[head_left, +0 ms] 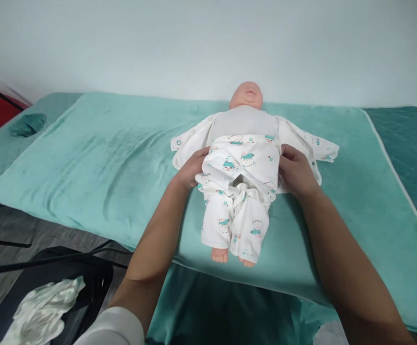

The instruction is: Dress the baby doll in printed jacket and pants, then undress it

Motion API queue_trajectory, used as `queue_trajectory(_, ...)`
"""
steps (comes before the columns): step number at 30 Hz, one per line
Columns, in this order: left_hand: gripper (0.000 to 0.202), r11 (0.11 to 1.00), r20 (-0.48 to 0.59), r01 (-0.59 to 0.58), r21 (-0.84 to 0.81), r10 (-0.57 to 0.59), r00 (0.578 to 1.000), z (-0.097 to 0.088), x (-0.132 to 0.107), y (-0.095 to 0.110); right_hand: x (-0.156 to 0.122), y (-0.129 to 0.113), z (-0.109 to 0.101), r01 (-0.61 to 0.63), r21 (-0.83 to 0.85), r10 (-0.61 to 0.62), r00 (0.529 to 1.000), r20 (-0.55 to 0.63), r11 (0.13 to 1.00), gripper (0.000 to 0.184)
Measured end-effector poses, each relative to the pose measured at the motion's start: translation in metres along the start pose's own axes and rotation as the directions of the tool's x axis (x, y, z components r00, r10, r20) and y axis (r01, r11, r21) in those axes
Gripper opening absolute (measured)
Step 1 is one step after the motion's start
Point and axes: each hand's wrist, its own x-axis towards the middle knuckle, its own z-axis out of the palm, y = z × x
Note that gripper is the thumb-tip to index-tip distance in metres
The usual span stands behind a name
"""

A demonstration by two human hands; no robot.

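Your left fingers are curling closed around the side of the trousers at the doll's hip, pinching the printed cloth, with their tips tucking out of sight against the doll. Your right fingers are doing the same on the other hip, bent and pressing into the cloth just below the waistband, with the thumb lying on top. Your left hand and your right hand are bracketing the doll's middle, one on each side, both touching the trousers.

The trousers are sitting on the doll, covering it from the waist down to the ankles, with both bare feet sticking out at the near end. The doll is lying on its back, head pointing away from you. An open white top is spreading flat beneath it, its sleeves reaching out to both sides.

Everything is resting on a light green towel, which is covering most of a bed with a darker green quilted cover. A round hole is showing in the bed at the far left. A pale wall is rising behind it. At the lower left, a crumpled pale cloth is lying on a black chair standing on a grey floor.
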Motion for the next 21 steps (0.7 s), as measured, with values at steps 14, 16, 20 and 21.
queue_trajectory(14,0.039,0.998,-0.040,-0.029,-0.062,0.027,0.999,0.011,-0.004,0.000,0.002,0.004,0.007,-0.088,0.068,0.087,0.996,0.018,0.994,0.042)
queue_trajectory(16,0.037,0.997,-0.056,-0.044,-0.062,0.041,0.998,0.013,-0.002,-0.001,0.002,0.001,0.010,-0.076,0.065,0.076,0.997,0.003,0.995,0.043)
queue_trajectory(20,0.031,0.996,-0.129,-0.056,-0.065,0.047,0.990,0.015,0.001,-0.006,0.003,-0.002,0.013,-0.055,0.076,0.057,0.998,-0.022,0.996,0.040)
queue_trajectory(21,0.029,0.996,-0.145,-0.057,-0.067,0.047,0.988,0.015,0.001,-0.007,0.003,-0.002,0.013,-0.053,0.067,0.055,0.998,-0.024,0.996,0.038)
